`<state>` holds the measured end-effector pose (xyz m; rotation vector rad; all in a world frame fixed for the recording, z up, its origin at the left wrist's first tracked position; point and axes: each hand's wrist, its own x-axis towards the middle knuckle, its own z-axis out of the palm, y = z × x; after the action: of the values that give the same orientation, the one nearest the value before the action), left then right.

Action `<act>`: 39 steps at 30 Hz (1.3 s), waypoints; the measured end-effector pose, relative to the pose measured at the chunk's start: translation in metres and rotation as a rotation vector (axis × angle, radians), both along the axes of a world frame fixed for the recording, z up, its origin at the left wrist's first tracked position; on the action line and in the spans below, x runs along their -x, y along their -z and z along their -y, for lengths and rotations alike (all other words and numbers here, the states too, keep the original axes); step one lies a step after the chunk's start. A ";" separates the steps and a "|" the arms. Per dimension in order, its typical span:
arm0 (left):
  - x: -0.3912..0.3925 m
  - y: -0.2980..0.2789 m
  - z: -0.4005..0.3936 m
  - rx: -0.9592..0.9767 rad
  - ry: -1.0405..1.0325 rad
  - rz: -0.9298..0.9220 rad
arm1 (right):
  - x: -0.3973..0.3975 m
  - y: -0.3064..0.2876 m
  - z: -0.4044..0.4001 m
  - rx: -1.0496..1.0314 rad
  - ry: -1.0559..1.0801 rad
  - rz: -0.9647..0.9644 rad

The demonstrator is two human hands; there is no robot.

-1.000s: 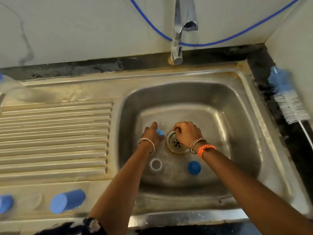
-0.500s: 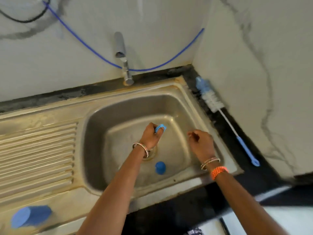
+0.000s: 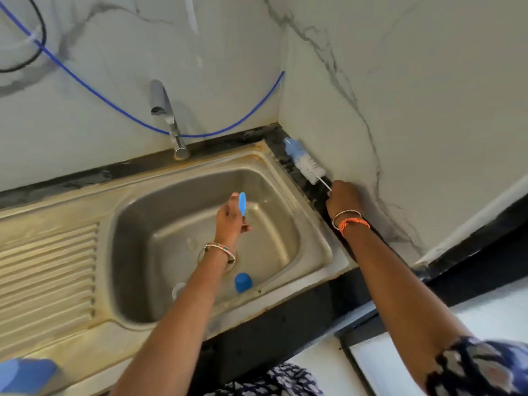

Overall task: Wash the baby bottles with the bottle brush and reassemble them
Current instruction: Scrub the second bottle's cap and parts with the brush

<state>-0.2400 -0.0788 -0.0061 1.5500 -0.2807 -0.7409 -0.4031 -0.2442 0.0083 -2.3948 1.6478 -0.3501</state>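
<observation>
My left hand (image 3: 230, 218) holds a light-blue bottle ring (image 3: 242, 203) upright above the steel sink basin (image 3: 274, 224). Over on the black ledge to the right of the sink, my right hand (image 3: 343, 199) covers the wire handle of the bottle brush (image 3: 303, 162). The brush's blue-and-white bristle head points toward the back corner. A blue cap (image 3: 243, 282) and a clear ring-shaped part (image 3: 178, 290) lie on the basin floor near the front. Another blue bottle part (image 3: 27, 374) sits blurred on the drainboard at the lower left.
The tap (image 3: 168, 118) rises behind the basin, with a blue hose (image 3: 114, 105) hanging along the marble wall. A ribbed drainboard (image 3: 48, 275) spreads to the left. A marble side wall (image 3: 414, 110) stands close beside the ledge on the right.
My right hand left the basin and moved right and back onto the brush handle. My left hand lifted the blue ring higher. The view swung right.
</observation>
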 end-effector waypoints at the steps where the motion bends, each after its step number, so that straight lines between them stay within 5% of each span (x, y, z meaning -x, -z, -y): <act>1: -0.006 -0.002 -0.003 0.009 -0.016 -0.034 | 0.001 -0.004 -0.001 0.009 -0.008 0.035; 4: -0.021 -0.010 -0.008 0.018 -0.081 -0.084 | -0.002 -0.020 -0.012 0.085 -0.013 0.109; 11: -0.065 -0.019 -0.037 0.231 -0.201 -0.530 | -0.042 -0.057 -0.076 0.131 -0.288 0.427; 17: -0.109 -0.026 -0.087 0.265 -0.342 -0.513 | -0.081 -0.079 -0.127 0.116 -0.532 0.420; 21: -0.124 -0.033 -0.120 0.292 -0.379 -0.462 | -0.088 -0.077 -0.146 0.315 -0.673 0.185; 28: -0.145 -0.039 -0.156 0.193 -0.403 -0.369 | -0.080 -0.056 -0.154 0.558 -0.888 0.232; 36: -0.149 -0.024 -0.147 0.039 -0.310 -0.258 | -0.093 -0.057 -0.154 0.772 -0.780 0.303; 39: -0.148 -0.022 -0.145 0.048 -0.266 -0.276 | -0.093 -0.063 -0.162 0.657 -0.727 0.277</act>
<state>-0.0916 0.0662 0.0157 1.3864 0.1099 -0.7204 -0.3105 -0.0820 0.0717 -2.9885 0.4996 -1.1348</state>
